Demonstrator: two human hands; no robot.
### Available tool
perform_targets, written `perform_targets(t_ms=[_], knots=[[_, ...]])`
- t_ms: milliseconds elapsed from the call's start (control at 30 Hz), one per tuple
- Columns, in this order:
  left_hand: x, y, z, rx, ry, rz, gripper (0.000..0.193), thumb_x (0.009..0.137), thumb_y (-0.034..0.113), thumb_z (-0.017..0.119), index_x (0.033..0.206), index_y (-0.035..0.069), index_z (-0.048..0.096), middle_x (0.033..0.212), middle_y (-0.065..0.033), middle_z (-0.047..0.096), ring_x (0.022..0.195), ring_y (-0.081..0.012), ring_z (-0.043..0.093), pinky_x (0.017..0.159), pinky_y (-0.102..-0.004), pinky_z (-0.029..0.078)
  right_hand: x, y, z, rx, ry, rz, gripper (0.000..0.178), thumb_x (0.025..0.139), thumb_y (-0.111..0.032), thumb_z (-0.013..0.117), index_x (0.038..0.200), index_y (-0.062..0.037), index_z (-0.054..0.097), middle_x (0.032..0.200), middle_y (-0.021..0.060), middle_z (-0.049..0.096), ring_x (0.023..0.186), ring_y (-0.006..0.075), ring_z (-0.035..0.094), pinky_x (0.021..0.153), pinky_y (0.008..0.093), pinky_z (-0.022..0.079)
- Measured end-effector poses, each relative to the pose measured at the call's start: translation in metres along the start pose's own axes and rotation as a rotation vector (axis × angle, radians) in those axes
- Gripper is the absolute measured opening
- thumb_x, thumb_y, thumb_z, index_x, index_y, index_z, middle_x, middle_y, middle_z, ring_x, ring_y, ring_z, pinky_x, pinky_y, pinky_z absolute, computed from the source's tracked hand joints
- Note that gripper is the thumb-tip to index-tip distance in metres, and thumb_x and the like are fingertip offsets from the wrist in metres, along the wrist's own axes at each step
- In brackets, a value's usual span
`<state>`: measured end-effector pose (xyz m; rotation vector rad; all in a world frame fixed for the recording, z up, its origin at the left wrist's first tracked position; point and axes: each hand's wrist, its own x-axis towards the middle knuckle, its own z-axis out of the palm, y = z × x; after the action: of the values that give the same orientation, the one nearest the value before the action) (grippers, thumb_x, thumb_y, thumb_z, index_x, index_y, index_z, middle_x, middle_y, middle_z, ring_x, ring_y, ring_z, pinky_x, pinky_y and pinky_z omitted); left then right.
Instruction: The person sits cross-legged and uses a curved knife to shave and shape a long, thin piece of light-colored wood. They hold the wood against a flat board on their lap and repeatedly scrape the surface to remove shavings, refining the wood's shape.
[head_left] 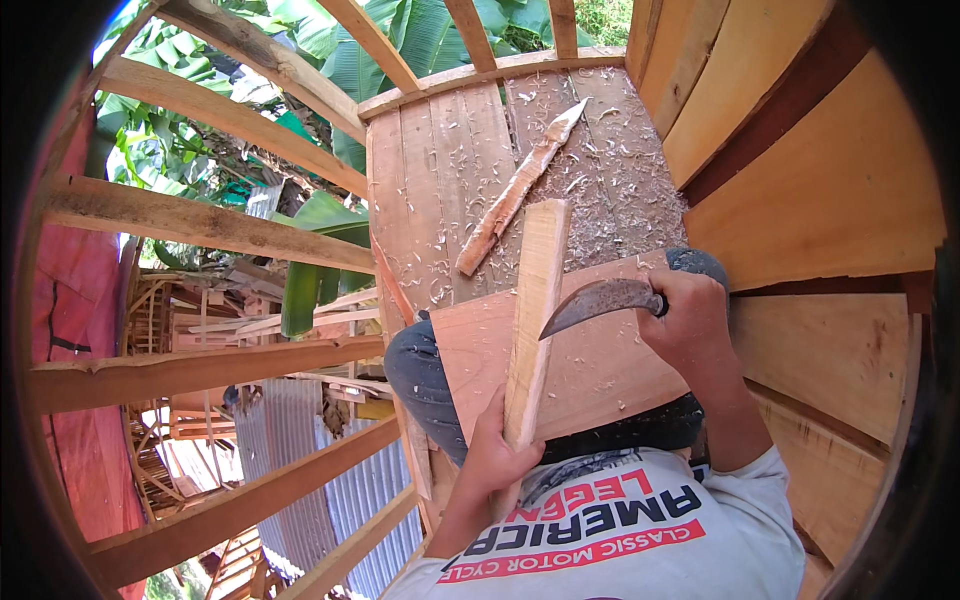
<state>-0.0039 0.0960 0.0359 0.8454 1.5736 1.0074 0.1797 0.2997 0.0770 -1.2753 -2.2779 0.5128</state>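
My left hand (497, 445) is closed round the near end of a pale strip of wood (538, 270), which slants up and away over my lap. In my right hand (688, 318) is the dark handle of a curved knife (602, 302). Its blade points left, and the tip meets the right edge of the strip or lies just over it. Beneath both, a flat wooden board (610, 365) rests across my thighs with a few shavings on it.
A second, roughly carved piece of wood (520, 190) with a pointed pale end lies on the plank floor (425, 180) among many curled shavings. A slatted wooden railing (210, 220) runs along the left, with corrugated metal sheets (290, 450) below. A plank wall (820, 220) stands close on the right.
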Motion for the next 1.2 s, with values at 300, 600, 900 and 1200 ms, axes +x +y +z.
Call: perform_targets(t_ms=[300, 600, 900, 1200], knots=[[-0.003, 0.021, 0.011, 0.151, -0.040, 0.078, 0.071, 0.060, 0.011, 0.065, 0.125, -0.003, 0.041, 0.087, -0.0157, 0.058, 0.081, -0.0216, 0.056, 0.074, -0.0307, 0.044, 0.012, 0.008, 0.009, -0.110, 0.055, -0.034, 0.008, 0.062, -0.015, 0.066, 0.067, -0.0101, 0.062, 0.061, 0.0101, 0.059, 0.061, 0.0299, 0.061, 0.055, 0.0391, 0.047], [-0.001, 0.014, 0.014, 0.186, -0.044, 0.088, 0.068, 0.061, 0.012, 0.063, 0.124, -0.003, 0.040, 0.079, -0.0148, 0.056, 0.074, -0.0229, 0.056, 0.069, -0.0310, 0.045, 0.038, 0.019, 0.014, -0.181, 0.169, 0.018, 0.011, 0.063, -0.017, 0.063, 0.062, -0.0070, 0.059, 0.058, 0.0120, 0.057, 0.058, 0.0317, 0.058, 0.054, 0.0392, 0.044], [-0.003, -0.009, -0.010, -0.139, -0.006, -0.071, 0.081, 0.059, 0.010, 0.062, 0.134, -0.005, 0.034, 0.117, -0.0166, 0.054, 0.112, -0.0222, 0.049, 0.097, -0.0309, 0.035, 0.043, 0.035, -0.015, -0.013, 0.057, 0.289, 0.018, 0.075, -0.014, 0.057, 0.067, 0.0020, 0.058, 0.058, 0.0226, 0.051, 0.058, 0.0392, 0.057, 0.052, 0.0417, 0.042], [-0.001, 0.002, 0.004, -0.097, -0.159, -0.113, 0.084, 0.059, 0.014, 0.062, 0.135, -0.006, 0.032, 0.123, -0.0190, 0.050, 0.118, -0.0244, 0.045, 0.101, -0.0317, 0.030, 0.021, 0.007, 0.019, -0.024, 0.004, 0.065, 0.010, 0.064, -0.017, 0.064, 0.065, -0.0073, 0.063, 0.062, 0.0144, 0.060, 0.062, 0.0354, 0.060, 0.056, 0.0426, 0.047]])
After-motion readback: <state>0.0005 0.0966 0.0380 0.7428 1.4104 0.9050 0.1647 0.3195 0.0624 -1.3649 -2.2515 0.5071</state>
